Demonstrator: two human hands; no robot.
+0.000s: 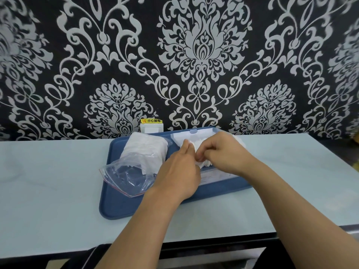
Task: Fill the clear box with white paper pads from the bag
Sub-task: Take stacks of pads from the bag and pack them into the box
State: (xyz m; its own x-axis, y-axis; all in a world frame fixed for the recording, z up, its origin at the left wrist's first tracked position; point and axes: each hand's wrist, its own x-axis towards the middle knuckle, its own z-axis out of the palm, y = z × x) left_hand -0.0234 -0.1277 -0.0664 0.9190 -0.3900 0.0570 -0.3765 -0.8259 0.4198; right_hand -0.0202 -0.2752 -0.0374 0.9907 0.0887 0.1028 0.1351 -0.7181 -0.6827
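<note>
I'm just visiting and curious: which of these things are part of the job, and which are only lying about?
In the job:
- clear box, open on the blue tray
- bag of pads
- white pads held by the left hand and right hand

Lying about:
- white wall socket with yellow label
- table

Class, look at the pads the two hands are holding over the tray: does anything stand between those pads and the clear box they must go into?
Nothing visible does. Both the left hand and the right hand grip the stack of white pads right at the clear box, whose lid stands open at the back. The plastic bag lies off to the left on the blue tray.
</note>
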